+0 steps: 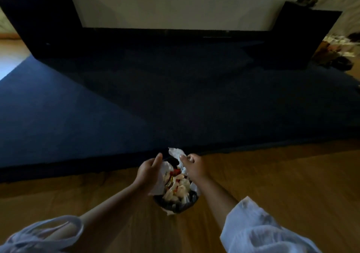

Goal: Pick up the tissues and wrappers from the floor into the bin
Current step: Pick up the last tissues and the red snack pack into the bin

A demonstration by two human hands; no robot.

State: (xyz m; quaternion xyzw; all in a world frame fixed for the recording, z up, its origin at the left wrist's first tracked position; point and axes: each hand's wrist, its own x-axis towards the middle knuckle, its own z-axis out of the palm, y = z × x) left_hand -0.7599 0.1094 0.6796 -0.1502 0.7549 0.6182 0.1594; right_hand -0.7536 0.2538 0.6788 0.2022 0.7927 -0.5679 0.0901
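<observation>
A small dark bin [176, 206] stands on the wooden floor below me, heaped with white tissues and red and yellow wrappers [176, 184]. My left hand [148, 172] grips a white tissue [160, 182] at the bin's left edge. My right hand [192, 166] pinches another crumpled white tissue [176, 153] just above the bin's far rim. Both hands are directly over the bin.
A large dark blue rug [136, 100] lies just beyond the bin, its edge near my hands. Dark furniture [48, 22] and a low dark unit [298, 34] stand at the wall. Scattered clutter [335, 51] lies at the far right. Wooden floor [272, 174] surrounds the bin.
</observation>
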